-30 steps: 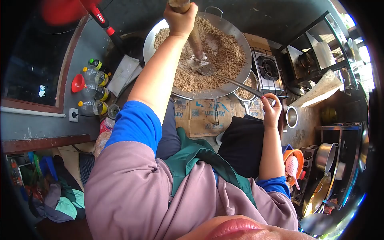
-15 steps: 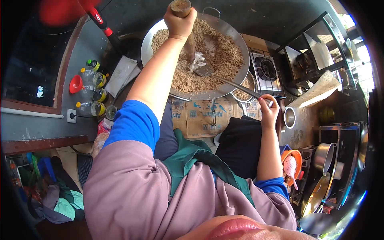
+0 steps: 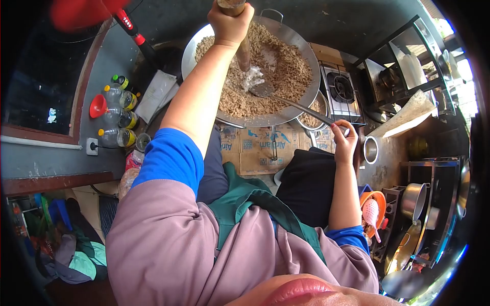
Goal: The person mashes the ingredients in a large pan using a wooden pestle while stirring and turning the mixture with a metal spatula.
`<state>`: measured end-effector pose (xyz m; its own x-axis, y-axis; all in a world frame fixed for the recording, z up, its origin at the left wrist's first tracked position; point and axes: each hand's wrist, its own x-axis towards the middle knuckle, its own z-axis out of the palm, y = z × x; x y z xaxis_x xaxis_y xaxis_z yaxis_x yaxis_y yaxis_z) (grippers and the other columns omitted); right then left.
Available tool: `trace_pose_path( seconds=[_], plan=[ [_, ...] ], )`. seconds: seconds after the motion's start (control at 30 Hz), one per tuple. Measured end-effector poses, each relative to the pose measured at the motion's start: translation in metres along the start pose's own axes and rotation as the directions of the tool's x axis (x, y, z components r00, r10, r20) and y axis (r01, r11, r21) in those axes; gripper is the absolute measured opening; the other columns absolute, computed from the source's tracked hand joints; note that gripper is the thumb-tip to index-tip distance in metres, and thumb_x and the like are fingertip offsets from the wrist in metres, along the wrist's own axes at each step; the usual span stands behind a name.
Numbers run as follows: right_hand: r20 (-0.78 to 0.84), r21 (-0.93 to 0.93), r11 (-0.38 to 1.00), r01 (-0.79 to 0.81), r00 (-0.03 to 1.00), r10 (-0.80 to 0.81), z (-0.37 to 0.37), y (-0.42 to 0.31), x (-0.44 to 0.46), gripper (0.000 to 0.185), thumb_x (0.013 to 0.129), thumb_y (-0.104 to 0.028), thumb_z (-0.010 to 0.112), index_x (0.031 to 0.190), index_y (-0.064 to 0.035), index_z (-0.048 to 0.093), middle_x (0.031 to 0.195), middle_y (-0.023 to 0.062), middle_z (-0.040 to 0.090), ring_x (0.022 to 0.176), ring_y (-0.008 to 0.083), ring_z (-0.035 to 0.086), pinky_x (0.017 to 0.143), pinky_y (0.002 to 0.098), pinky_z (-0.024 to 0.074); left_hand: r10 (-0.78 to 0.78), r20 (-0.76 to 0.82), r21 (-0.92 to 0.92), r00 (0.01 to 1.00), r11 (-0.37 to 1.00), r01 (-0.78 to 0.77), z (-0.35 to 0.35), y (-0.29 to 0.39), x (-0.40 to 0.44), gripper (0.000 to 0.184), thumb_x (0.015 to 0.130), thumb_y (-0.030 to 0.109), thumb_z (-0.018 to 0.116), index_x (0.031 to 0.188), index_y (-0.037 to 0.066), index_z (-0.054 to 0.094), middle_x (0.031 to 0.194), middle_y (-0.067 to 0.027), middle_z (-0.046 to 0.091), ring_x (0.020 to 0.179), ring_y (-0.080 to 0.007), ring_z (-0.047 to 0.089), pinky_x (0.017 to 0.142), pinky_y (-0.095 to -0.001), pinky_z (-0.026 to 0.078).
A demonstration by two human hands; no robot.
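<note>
A wide metal wok (image 3: 305,109) holds a heap of brown crumbly food (image 3: 283,71). My left hand (image 3: 230,28) is wrapped round a thick wooden pestle (image 3: 244,57), held upright over the wok. Beneath the pestle's lower end lies a white, soft-looking lump (image 3: 252,78) on the crumbs. My right hand (image 3: 346,138) grips the end of the long handle of a metal spatula (image 3: 305,108). The spatula's head rests in the food beside the white lump.
A smaller pot (image 3: 317,113) of similar food sits under the wok's right side, near a gas stove (image 3: 341,91). Several bottles (image 3: 118,117) and a red funnel (image 3: 98,106) stand at left. Flattened cardboard (image 3: 250,159) covers the floor; shelves (image 3: 434,204) with pans are at right.
My left hand and the pestle have risen slightly, so the pestle's lower end is higher over the white lump. My right hand and the spatula have hardly moved.
</note>
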<state>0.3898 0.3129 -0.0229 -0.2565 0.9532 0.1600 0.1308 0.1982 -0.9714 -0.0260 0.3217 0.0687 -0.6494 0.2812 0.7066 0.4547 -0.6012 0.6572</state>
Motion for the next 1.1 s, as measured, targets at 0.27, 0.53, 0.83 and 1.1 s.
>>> trace_pose_path(
  seconds=[0.27, 0.53, 0.83, 1.1],
  plan=[
    [0.004, 0.018, 1.0, 0.004, 1.0, -0.004, -0.001, 0.002, 0.0, 0.01, 0.084, -0.001, 0.073, 0.092, 0.0004, 0.067, 0.084, -0.0013, 0.063, 0.074, 0.0045, 0.053, 0.068, 0.0185, 0.0411, 0.012, 0.003, 0.084, 1.0, 0.996, -0.012, -0.007, -0.02, -0.002, 0.027, 0.08, 0.01, 0.065, 0.069, 0.008, 0.04, 0.062, 0.0029, 0.037, 0.057, -0.0116, 0.032, 0.055, -0.0318, 0.032],
    [-0.003, -0.004, 1.0, 0.003, 1.0, -0.003, -0.001, 0.003, 0.001, 0.011, 0.083, -0.001, 0.073, 0.092, 0.0004, 0.068, 0.084, -0.0017, 0.062, 0.075, 0.0041, 0.053, 0.068, 0.018, 0.0408, 0.029, -0.114, 0.146, 0.993, 0.989, -0.013, -0.001, -0.011, -0.007, 0.022, 0.079, 0.014, 0.067, 0.072, 0.007, 0.048, 0.064, 0.0015, 0.044, 0.058, -0.012, 0.04, 0.057, -0.0329, 0.037],
    [0.006, 0.012, 1.0, -0.026, 1.0, 0.026, 0.0, 0.0, 0.001, 0.009, 0.084, -0.002, 0.073, 0.091, 0.0001, 0.068, 0.081, -0.0031, 0.061, 0.072, 0.0034, 0.052, 0.065, 0.0176, 0.0395, -0.112, 0.015, 0.089, 0.994, 0.99, 0.111, -0.006, -0.009, -0.01, 0.025, 0.08, 0.014, 0.068, 0.068, 0.008, 0.046, 0.061, 0.0022, 0.042, 0.056, -0.0118, 0.038, 0.056, -0.0318, 0.036],
    [0.002, 0.032, 0.999, 0.016, 1.0, -0.016, 0.002, 0.002, 0.0, 0.01, 0.084, -0.002, 0.074, 0.092, -0.001, 0.068, 0.081, -0.0036, 0.061, 0.07, 0.0025, 0.05, 0.062, 0.0169, 0.0371, 0.074, -0.05, 0.207, 0.996, 0.976, -0.062, -0.008, -0.001, 0.006, 0.02, 0.078, 0.013, 0.067, 0.071, 0.004, 0.05, 0.061, -0.0003, 0.046, 0.056, -0.0134, 0.041, 0.054, -0.0332, 0.038]
  ],
)
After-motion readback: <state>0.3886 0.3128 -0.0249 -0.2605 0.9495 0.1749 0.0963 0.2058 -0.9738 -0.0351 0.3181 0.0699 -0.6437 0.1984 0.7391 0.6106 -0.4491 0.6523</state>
